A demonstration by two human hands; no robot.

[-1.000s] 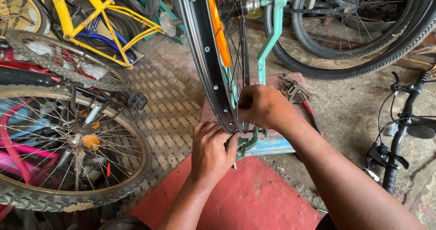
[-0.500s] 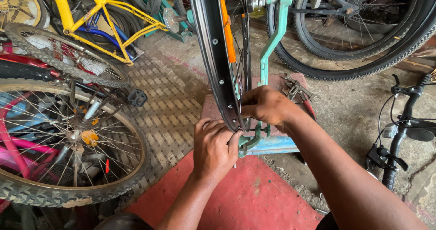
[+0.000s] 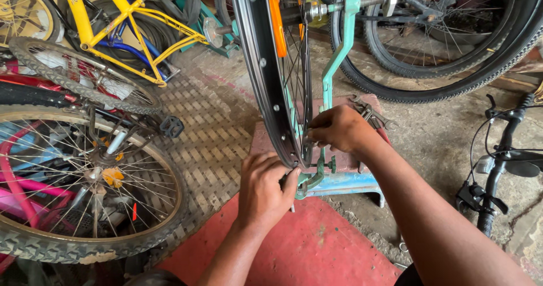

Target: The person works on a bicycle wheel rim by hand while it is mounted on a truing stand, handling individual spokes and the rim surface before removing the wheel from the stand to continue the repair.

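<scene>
The bare black wheel rim (image 3: 266,77) stands upright in the green truing stand (image 3: 334,65), its lowest arc just above the stand's base near the front edge of the small red-and-blue bench (image 3: 345,181). My left hand (image 3: 263,193) cups that lowest arc from below, fingers curled against the rim's edge. My right hand (image 3: 339,129) reaches in from the other side, fingertips pressed together on a spoke close to the rim; I cannot tell whether a tool sits between them. A wrench (image 3: 370,113) lies on the bench behind my right hand. A tyred wheel (image 3: 85,190) leans at the left, beside a yellow bicycle frame (image 3: 107,14).
</scene>
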